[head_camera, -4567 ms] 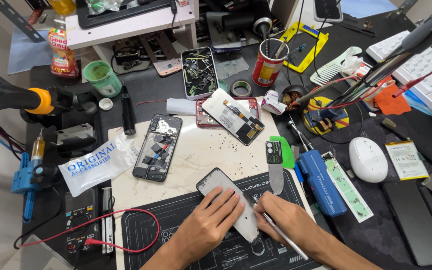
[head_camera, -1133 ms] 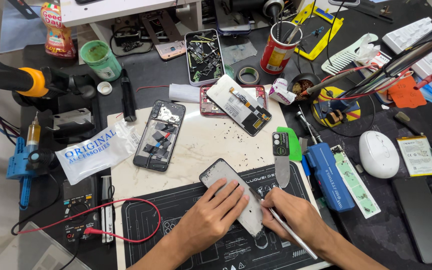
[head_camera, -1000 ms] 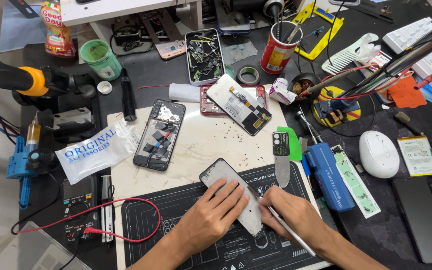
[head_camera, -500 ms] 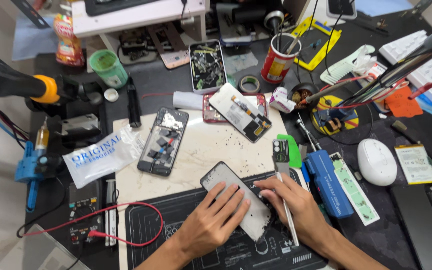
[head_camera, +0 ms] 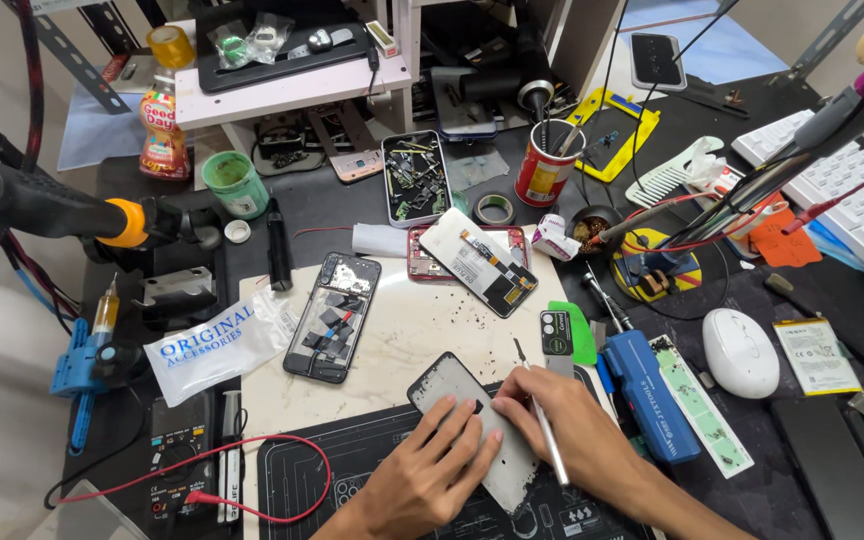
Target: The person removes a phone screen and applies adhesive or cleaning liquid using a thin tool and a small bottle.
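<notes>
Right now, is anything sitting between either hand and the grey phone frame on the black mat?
Nothing visible does. The left hand lies flat on the grey phone frame, fingers pressing it down. The right hand rests against the frame's right edge, holding a thin metal tool. The black mat around the frame shows no obstacle.

left hand (head_camera: 432, 470): lies flat on the grey phone back panel (head_camera: 477, 430), fingers spread, pinning it to the black work mat (head_camera: 302, 480)
right hand (head_camera: 562, 425): grips thin metal tweezers (head_camera: 542, 425), tip at the panel's upper edge
nearby: opened phone (head_camera: 332, 315) on the pale surface (head_camera: 412, 335), blue screwdriver case (head_camera: 647, 395), white mouse (head_camera: 740, 352), red can (head_camera: 544, 165)
</notes>
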